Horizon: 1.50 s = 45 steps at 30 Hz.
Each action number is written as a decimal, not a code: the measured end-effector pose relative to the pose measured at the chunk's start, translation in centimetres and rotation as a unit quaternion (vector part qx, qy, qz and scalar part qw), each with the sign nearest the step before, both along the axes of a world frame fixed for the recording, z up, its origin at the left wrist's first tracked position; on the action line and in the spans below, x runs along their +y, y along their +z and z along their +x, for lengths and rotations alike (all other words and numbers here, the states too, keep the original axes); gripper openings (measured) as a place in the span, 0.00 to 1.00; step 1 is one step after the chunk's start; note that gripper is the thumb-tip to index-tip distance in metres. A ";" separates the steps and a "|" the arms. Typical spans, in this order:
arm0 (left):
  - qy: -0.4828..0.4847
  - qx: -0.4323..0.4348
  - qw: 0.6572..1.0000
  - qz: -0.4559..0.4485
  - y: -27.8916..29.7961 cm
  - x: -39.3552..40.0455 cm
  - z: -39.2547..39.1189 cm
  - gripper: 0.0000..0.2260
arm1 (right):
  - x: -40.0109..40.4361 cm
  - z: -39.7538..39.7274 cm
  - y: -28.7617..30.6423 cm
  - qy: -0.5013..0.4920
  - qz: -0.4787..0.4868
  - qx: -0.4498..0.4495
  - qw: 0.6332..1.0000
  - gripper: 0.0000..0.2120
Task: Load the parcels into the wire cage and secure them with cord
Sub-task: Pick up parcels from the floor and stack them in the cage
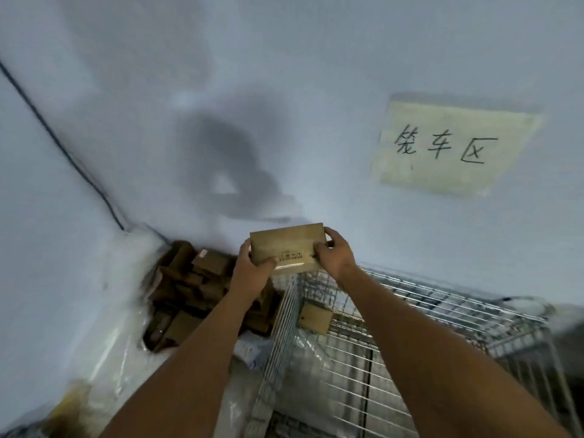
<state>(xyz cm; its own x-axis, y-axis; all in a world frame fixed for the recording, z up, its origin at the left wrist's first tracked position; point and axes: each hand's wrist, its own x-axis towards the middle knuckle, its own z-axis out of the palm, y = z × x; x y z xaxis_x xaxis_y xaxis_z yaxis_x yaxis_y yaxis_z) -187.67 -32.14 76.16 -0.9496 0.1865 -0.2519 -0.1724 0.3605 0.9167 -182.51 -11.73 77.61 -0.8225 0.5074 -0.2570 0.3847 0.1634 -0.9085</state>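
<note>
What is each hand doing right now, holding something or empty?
Left hand: grips the left end of the cardboard parcel.
Right hand: grips the same parcel's right end.

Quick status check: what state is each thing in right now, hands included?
Held parcel: lifted above the cage corner, gripped at both ends.
Left hand: holding the parcel's left end.
Right hand: holding its right end.
Wire cage: top open, one parcel visible inside.
Parcel in cage: lying at a tilt.
Parcel pile: jumbled, outside the cage.
</note>
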 end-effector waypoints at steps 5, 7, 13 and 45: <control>-0.072 -0.050 0.996 0.001 -5.4 10.8 4.8 0.38 | 9.8 6.8 -6.8 -0.098 -0.064 -0.030 0.993 0.23; -0.090 -0.079 0.993 -0.007 -8.9 13.8 6.8 0.39 | 12.3 9.1 -10.9 -0.118 -0.072 -0.048 0.989 0.24; -0.143 -0.124 0.975 -0.119 -22.3 17.3 10.6 0.39 | 13.6 16.2 -25.6 -0.175 -0.125 -0.122 0.969 0.27; -0.317 -0.150 0.877 -0.329 -61.3 14.1 2.7 0.24 | 3.9 4.7 -66.2 -0.196 -0.308 -0.221 0.904 0.28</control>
<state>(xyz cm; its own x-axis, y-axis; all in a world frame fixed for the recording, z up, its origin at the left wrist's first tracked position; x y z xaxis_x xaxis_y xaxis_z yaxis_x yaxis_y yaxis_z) -185.01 -18.07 14.90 -0.5807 0.3728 -0.7238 0.0556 0.9051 0.4216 -177.81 -7.78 11.39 -0.3591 0.3856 -0.8499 0.6509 -0.5492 -0.5241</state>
